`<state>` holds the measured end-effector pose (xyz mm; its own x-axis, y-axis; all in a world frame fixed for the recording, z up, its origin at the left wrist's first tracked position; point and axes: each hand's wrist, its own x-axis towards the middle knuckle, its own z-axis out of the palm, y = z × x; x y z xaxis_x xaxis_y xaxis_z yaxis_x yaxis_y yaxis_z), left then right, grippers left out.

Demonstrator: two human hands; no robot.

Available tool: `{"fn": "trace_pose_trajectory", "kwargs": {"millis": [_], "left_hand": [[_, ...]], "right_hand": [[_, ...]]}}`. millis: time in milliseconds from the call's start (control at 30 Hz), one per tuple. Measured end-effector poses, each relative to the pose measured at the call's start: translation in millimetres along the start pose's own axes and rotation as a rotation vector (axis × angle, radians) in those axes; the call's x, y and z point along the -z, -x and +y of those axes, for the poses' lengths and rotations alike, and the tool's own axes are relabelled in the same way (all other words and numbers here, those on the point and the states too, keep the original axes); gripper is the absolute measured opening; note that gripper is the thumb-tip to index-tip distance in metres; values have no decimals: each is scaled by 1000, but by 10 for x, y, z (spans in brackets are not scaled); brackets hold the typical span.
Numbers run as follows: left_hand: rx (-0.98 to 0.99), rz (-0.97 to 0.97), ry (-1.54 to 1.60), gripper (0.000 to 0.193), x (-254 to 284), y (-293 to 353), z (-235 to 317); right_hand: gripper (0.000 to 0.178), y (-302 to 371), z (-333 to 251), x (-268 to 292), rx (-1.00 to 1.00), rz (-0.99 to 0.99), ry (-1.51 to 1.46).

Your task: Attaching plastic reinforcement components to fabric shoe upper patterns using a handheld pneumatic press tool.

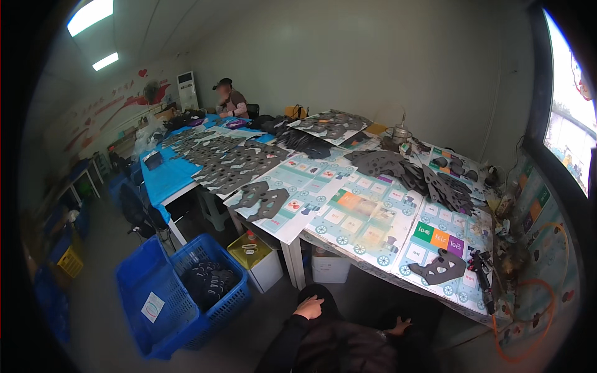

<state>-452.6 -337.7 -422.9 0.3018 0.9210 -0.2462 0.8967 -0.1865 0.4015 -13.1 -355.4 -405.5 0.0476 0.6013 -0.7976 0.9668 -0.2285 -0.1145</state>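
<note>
My left hand [309,307] lies on my dark-clothed knee, fingers stretched out and nothing in it. Lower right of it, my right hand [398,326] rests by my other thigh; its fingers look apart and empty, though part of it is in shadow. Neither hand touches the table. On the near right table corner lies a dark grey cut-out sheet piece [438,267] with holes. Beside it is a black spray-gun-like tool [481,273] joined to an orange hose [540,281]. A similar grey piece [261,200] lies on the printed tabletop farther left.
Heaped grey pieces [398,166] and rows of them [230,165] cover the tables. Blue crates [207,245] stand on the floor at left, one holding black parts. A yellow-lidded white box [254,258] stands under the table. Another person [233,102] sits at the far end.
</note>
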Motion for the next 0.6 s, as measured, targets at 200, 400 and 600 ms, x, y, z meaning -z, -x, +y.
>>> {"fn": "trace_pose_trajectory", "kwargs": {"millis": [200,400,600], "left_hand": [[-16,-37,-59,52,225,3,271],[42,18,66,50,166,75,190],[109,15,156,52,126,63,155]], "right_hand": [[149,-198,409,-78,34,1,4],[146,-47,268,-48,57,56,4],[146,-14,263,-8,125,42,-37]]}}
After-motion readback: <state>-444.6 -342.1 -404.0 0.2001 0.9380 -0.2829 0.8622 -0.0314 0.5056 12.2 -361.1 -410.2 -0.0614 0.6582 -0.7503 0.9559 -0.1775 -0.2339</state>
